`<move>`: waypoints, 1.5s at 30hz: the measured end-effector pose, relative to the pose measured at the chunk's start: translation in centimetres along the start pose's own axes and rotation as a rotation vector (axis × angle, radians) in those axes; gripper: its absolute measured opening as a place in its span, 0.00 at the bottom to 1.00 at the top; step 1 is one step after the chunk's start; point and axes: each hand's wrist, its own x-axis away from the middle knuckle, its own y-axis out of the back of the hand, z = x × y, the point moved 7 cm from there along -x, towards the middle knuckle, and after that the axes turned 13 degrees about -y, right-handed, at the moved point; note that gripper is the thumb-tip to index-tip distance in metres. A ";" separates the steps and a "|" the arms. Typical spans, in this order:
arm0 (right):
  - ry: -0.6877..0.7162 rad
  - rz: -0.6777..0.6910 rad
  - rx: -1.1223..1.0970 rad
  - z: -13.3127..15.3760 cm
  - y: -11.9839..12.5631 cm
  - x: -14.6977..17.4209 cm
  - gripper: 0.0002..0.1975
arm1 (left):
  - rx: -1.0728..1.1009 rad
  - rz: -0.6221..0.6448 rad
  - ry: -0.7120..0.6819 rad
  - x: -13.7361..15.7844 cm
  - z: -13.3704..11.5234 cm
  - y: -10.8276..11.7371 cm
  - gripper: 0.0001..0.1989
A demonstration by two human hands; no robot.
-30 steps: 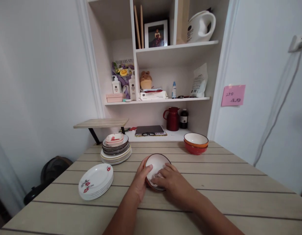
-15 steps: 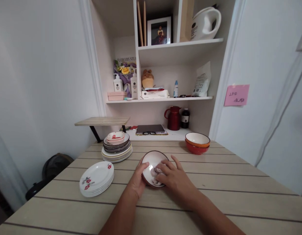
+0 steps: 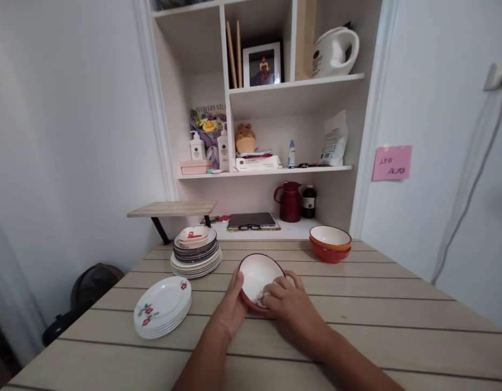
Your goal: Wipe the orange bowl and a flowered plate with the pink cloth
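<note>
- Evidently the work is midway, as far as one moment can show: the person's left hand (image 3: 233,305) is clamped on the side of a bowl (image 3: 256,273), thumb at the rim, while the right hand (image 3: 292,307) has its fingers bunched on a crumpled cloth (image 3: 259,297) inside it
- The bowl sits between both hands over the middle of the table (image 3: 381,310), tilted toward the person; whether its base touches the boards is hidden
- Wiping of this bowl looks under way rather than finished, judging by the cloth pressed low against the inner wall
- Toward the far right, an orange bowl (image 3: 330,236) stands nested in a red bowl (image 3: 330,255); nothing shows whether these two are done or left
- To the left, a stack of flowered plates (image 3: 163,301) and, behind it, a taller mixed stack (image 3: 197,266) topped by a small pink-edged dish (image 3: 194,235) stand apart from the hands, their status equally unclear
- The held bowl is deep and round, its inside smooth and white, probably glazed ceramic, with a thin dark rim and an orange-brown outside
- The cloth is pale and seems soft, its folds mostly hidden by fingers
- The flowered plates are shallow and white, with red blossoms, edges layered closely
- The table is flat and pale, with wood-look boards divided by dark seams
</note>
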 end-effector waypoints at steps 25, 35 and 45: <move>0.031 0.013 -0.072 0.7 -0.4 0.4 0.13 | -0.168 -0.046 -0.184 0.9 -1.3 -0.7 0.41; 0.041 -0.005 -0.002 -0.1 0.2 0.7 0.14 | -0.083 -0.055 -0.093 0.6 -1.2 0.0 0.43; -0.200 -0.151 -0.137 -0.1 0.0 0.3 0.12 | -0.071 0.131 -0.150 1.3 -0.1 -2.7 0.52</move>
